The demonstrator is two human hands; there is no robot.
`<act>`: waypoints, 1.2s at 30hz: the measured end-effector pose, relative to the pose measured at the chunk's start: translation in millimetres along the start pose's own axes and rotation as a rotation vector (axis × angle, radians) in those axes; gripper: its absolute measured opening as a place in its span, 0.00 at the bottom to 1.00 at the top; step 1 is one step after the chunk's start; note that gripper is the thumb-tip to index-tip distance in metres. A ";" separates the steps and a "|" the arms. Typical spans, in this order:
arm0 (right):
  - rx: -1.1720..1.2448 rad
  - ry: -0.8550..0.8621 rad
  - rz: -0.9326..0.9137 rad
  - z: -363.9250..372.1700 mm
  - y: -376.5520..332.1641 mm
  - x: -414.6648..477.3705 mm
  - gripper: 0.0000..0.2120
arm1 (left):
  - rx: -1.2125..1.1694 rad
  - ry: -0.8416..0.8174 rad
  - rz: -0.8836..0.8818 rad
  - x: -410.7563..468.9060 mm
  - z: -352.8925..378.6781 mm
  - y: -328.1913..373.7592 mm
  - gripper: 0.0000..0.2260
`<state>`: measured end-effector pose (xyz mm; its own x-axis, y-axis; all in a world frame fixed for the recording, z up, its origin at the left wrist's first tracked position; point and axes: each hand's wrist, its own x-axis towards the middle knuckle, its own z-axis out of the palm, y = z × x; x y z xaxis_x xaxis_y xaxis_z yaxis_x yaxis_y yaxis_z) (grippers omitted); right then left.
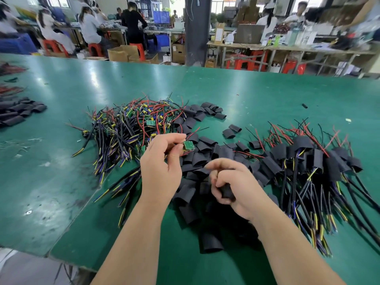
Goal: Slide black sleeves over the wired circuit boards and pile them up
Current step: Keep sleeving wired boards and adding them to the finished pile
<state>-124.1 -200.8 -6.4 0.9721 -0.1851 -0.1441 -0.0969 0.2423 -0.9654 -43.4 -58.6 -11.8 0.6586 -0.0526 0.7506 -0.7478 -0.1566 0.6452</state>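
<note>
Circuit board sat pinched at the fingertips of the left hand, raised above the loose sleeves, while the right hand curled round one black sleeve close by. Trouble looked likely if that flattened sleeve went on unopened: a board corner could catch its mouth, or the trailing red wires could snag the tangle of unsleeved boards alongside.
</note>
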 end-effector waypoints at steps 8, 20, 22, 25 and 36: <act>0.345 -0.284 0.014 11.9 -4.2 3.8 0.20 | -0.113 -0.037 0.038 -4.5 6.5 9.0 0.10; -0.081 0.131 -0.398 -3.1 -2.5 3.6 0.06 | -0.069 -0.290 -0.064 -6.9 7.5 8.6 0.06; -0.063 0.189 -0.384 -2.7 -2.4 5.0 0.06 | -0.028 -0.312 -0.025 -6.8 6.8 10.3 0.07; -0.006 0.237 -0.347 -3.8 -1.7 6.9 0.08 | -0.011 -0.361 0.037 -6.1 5.7 13.0 0.11; -0.088 0.261 -0.373 -5.6 -1.2 6.5 0.10 | -0.038 -0.374 -0.182 -7.1 7.6 6.7 0.11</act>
<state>-118.9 -207.7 -7.3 0.8586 -0.4808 0.1776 0.2206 0.0337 -0.9748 -52.5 -66.7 -13.8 0.7601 -0.3831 0.5249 -0.6142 -0.1600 0.7728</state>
